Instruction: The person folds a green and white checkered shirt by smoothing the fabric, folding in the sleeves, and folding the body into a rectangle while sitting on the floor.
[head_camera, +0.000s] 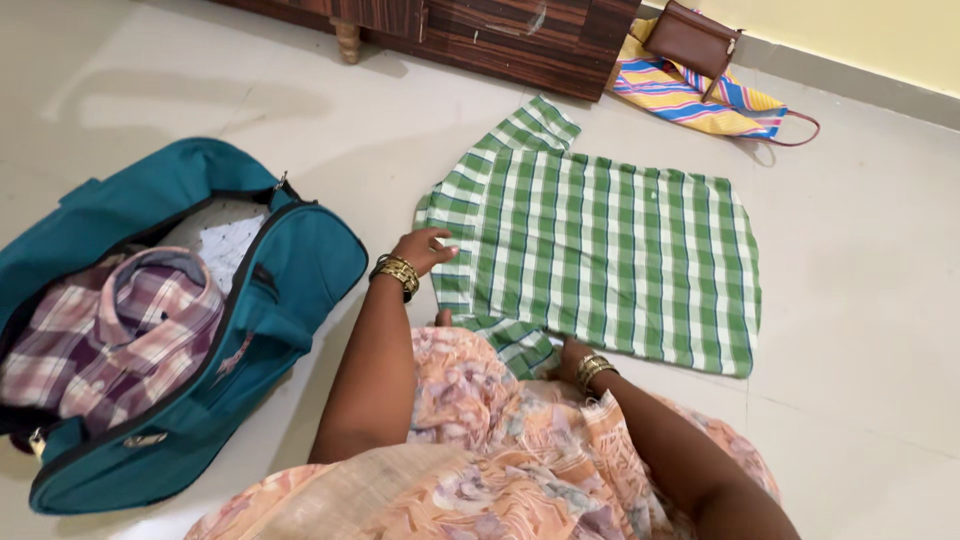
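Floor tiles (870, 330), pale and glossy, fill most of the frame, with wide bare room at the right and lower right. At the centre lies a green and white checked shirt (610, 250), spread flat, one sleeve pointing toward the upper middle and the other folded near the lower edge by the person's lap.

The left hand (425, 248) rests on the shirt's left edge, fingers loosely curled on the cloth; whether it pinches the fabric I cannot tell. The right hand (572, 355) sits at the shirt's lower edge, mostly hidden by the floral peach garment (500, 450), so its grip cannot be told either. Both wrists carry gold bangles.

On the left of the frame stands an open teal bag (290, 290), its zipped mouth wide, close beside the left arm. Inside lies a folded purple checked shirt (110, 340) over something white and patterned.

Across the top runs dark wooden furniture (500, 35) on a turned leg. At the upper right, a brown purse (690, 38) sits on a striped yellow and blue cloth bag (700, 100) near the wall.
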